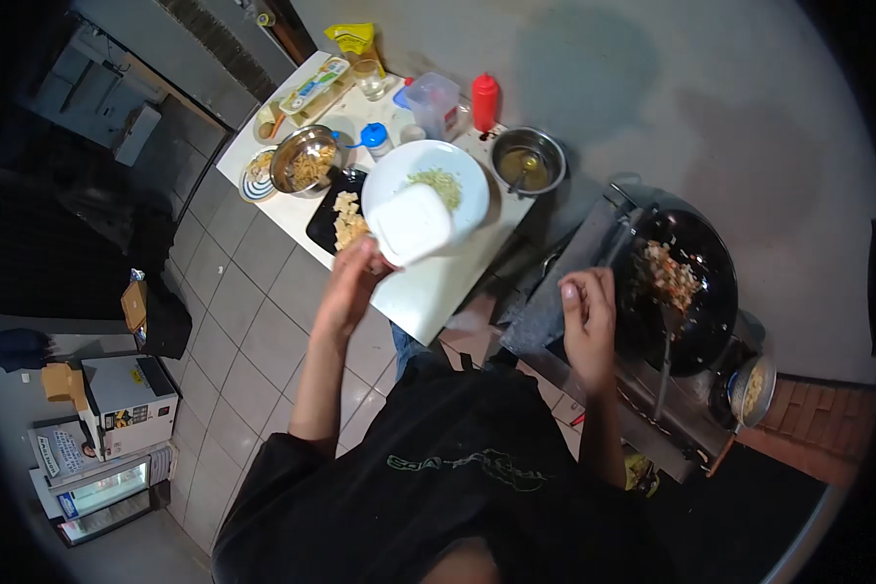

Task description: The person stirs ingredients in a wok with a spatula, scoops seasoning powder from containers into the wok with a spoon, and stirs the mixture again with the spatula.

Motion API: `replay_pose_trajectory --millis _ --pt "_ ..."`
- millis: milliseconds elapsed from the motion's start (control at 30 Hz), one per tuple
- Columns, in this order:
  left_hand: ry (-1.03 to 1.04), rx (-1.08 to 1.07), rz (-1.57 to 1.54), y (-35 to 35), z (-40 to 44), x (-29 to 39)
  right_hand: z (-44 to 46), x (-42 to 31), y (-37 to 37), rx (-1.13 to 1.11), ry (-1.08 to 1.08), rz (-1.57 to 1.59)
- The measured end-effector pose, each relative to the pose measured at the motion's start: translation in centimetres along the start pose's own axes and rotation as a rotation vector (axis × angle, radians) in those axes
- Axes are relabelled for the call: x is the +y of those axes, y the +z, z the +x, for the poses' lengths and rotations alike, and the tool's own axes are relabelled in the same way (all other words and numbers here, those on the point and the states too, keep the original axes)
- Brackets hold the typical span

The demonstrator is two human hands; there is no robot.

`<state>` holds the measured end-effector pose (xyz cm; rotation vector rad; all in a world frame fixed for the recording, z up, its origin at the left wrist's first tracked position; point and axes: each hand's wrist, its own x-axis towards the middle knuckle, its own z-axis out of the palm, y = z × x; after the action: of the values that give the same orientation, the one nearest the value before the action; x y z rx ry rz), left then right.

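Observation:
My left hand (pixel 350 287) is closed on the edge of a small white square dish (pixel 414 224), held above the table. Behind this dish is a large white plate (pixel 384 170) with chopped pale green vegetable (pixel 440 183) on it. The dish hides part of the plate, and its inside cannot be made out. My right hand (pixel 591 316) hovers near the stove with loosely bent fingers, thumb apart, and nothing visible in it. Just beyond it, a black wok (pixel 706 321) holds a chopped food mix (pixel 672 277) and a long-handled spatula (pixel 666 375).
On the white table (pixel 423 302) are a black tray (pixel 323 226) of pale cubes, a steel bowl (pixel 287 175) of food, a red squeeze bottle (pixel 485 102) and a plastic tub (pixel 433 102). A steel pot (pixel 558 161) sits at its corner. A smaller pan (pixel 752 389) stands beside the wok.

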<state>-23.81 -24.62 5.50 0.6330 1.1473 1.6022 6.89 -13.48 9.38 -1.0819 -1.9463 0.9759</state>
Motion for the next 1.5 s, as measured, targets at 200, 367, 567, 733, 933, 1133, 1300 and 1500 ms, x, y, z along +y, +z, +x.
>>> replay_pose_trajectory --millis 200,367,567,733,933,1133,1300,1500 --pt "0.124 0.259 -0.002 -13.8 10.2 8.9 2.6 -2.4 11.2 -0.040 0.105 0.120" --pt "0.006 0.221 0.067 -26.3 23.8 9.6 5.3 -5.6 18.3 -0.090 0.236 0.111" --pt "-0.217 0.168 0.047 -33.1 36.8 4.7 6.1 -7.5 21.9 0.014 0.329 0.103" --pt "-0.349 0.062 0.328 -32.9 43.0 2.0 6.6 -7.9 23.3 0.031 0.485 0.002" --pt "-0.376 -0.094 0.569 -33.1 47.9 -2.3 6.5 -6.5 25.7 0.041 0.477 0.001" --pt "-0.475 -0.103 0.697 -32.4 47.9 -1.5 6.2 -6.2 25.8 0.083 0.537 0.030" --pt "0.126 -0.327 1.485 -36.3 50.8 -1.3 5.1 -5.5 25.1 0.086 0.502 0.009" --pt "0.566 0.066 1.292 -27.0 38.3 9.0 2.5 -6.2 18.7 0.369 0.492 -0.224"
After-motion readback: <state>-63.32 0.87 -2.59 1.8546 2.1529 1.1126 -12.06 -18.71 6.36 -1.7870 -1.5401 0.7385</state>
